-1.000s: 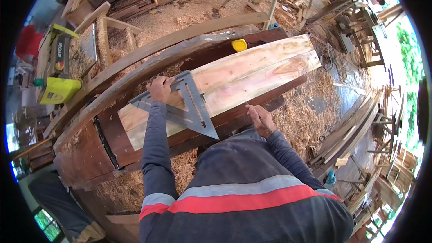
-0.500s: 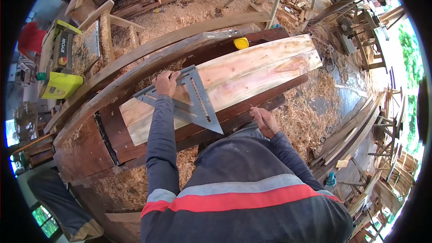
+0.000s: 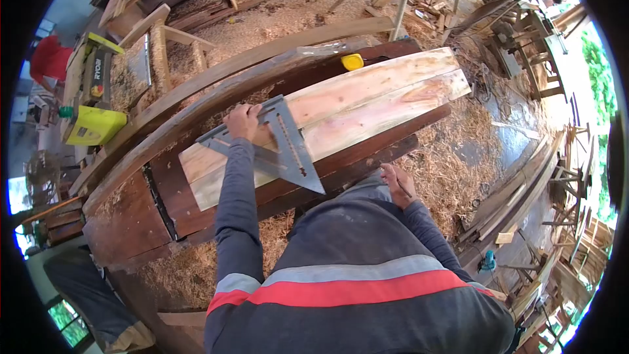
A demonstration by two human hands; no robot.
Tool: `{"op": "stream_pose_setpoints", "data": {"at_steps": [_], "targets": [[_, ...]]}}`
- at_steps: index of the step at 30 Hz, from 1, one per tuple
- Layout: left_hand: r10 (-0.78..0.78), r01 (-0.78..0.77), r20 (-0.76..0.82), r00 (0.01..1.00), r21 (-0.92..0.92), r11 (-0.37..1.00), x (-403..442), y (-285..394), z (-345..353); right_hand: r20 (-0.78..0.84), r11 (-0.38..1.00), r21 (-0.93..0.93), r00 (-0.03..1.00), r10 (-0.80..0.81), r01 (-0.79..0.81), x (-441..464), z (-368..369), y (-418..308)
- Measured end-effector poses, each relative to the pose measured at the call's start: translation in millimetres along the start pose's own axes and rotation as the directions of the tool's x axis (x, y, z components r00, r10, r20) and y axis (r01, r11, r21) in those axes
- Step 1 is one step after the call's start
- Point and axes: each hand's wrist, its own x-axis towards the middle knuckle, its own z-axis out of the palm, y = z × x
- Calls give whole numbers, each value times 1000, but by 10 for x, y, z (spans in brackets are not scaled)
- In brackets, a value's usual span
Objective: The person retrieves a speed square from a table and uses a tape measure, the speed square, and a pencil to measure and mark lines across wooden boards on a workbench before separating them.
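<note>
A large grey speed square [image 3: 298, 152] lies across a pale board [image 3: 380, 101], its toothed tip reaching past the board's near edge. My left hand [image 3: 242, 122] grips the square's raised fence near its middle, fingers bent over the far side. My right hand [image 3: 397, 183] is closed around a thin pencil [image 3: 404, 190], just off the near edge of the bench and apart from the board. A yellow tape measure [image 3: 352, 61] rests beyond the board's far edge.
Under the board is a dark wooden bench [image 3: 128, 223]. A long curved timber [image 3: 223, 88] runs behind it. Wood shavings [image 3: 452, 164] cover the floor, with stacked planks [image 3: 517, 183] at right. A green-black Ryobi tool [image 3: 95, 88] stands at left, near a person in red [image 3: 51, 59].
My right hand has drawn back from the board toward the right and lower, and the pencil's angle has turned. The square and my left hand keep their place. More of the person in red shows.
</note>
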Motion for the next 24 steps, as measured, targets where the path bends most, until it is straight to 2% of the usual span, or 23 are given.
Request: {"op": "stream_pose_setpoints", "data": {"at_steps": [3, 8, 11, 13, 19, 24], "targets": [[-32, 32, 49, 998, -8, 999, -8, 78, -49, -37, 997, 68, 999, -37, 40, 28, 103, -210], [23, -23, 16, 1000, 16, 1000, 12, 82, -38, -99, 985, 134, 991, -93, 106, 74, 104, -206], [24, -24, 6, 1000, 6, 1000, 11, 74, -16, -98, 993, 94, 993, -61, 71, 9, 59, -139], [21, -21, 7, 1000, 9, 1000, 18, 58, 12, -69, 993, 118, 998, 14, -6, -32, 39, -107], [-5, 4, 50, 999, 21, 1000, 29, -43, 86, -17, 999, 36, 1000, -3, 4, -14, 68, -94], [17, -19, 49, 999, 32, 999, 45, -54, 104, -5, 993, 94, 998, 68, -68, 21, 58, -315]]}}
